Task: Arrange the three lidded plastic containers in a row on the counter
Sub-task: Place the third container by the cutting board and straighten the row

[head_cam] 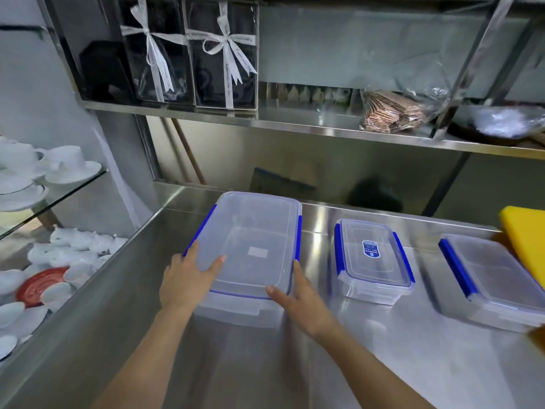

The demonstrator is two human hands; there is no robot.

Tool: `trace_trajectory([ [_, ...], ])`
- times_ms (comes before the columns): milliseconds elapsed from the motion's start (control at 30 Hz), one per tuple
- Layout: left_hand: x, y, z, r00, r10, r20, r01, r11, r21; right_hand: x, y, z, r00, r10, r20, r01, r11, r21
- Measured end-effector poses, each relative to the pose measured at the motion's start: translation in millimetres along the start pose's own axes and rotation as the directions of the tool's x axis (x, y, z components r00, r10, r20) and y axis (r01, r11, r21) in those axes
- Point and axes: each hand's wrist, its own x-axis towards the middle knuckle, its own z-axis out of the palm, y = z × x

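Observation:
Three clear plastic containers with blue lid clips stand on the steel counter (368, 349). The large container (253, 237) is at the left. My left hand (188, 281) grips its near left corner, thumb on the lid. My right hand (300, 299) holds its near right corner, thumb on the lid edge. A small container (371, 261) with a blue label on its lid stands alone in the middle. A medium container (498, 278) sits at the right, partly cut off by the frame edge.
A yellow board (528, 240) leans over the right container's far end. Behind the counter rises a steel shelf (295, 122) with ribboned boxes (191, 54) and a bag. White cups and dishes (44, 172) fill glass shelves on the left.

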Motion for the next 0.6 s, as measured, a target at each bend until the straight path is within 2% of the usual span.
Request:
trace_trajectory([
  [267, 0, -1, 1, 0.999, 0.023, 0.029, -0.024, 0.998, 0.054, 4, 4, -4, 0.996, 0.085, 0.0, -0.084, 0.989, -0.118],
  [400, 0, 4, -12, 0.995, 0.041, 0.096, -0.061, 0.975, 0.214, 1, -12, -25, 0.993, 0.12, -0.003, -0.114, 0.937, -0.33],
  [467, -3, 13, -21, 0.991, 0.114, 0.074, -0.131, 0.952, 0.277, -6, -28, -47, 0.994, 0.108, 0.013, -0.093, 0.913, -0.397],
  [533, -11, 27, -31, 0.975, 0.221, 0.012, -0.218, 0.949, 0.228, -19, -49, -72, 0.995, 0.097, 0.017, -0.077, 0.877, -0.473],
  [600, -23, 50, -44, 0.929, 0.36, -0.08, -0.344, 0.925, 0.163, -38, -75, -103, 0.999, 0.03, -0.016, -0.034, 0.827, -0.561],
])
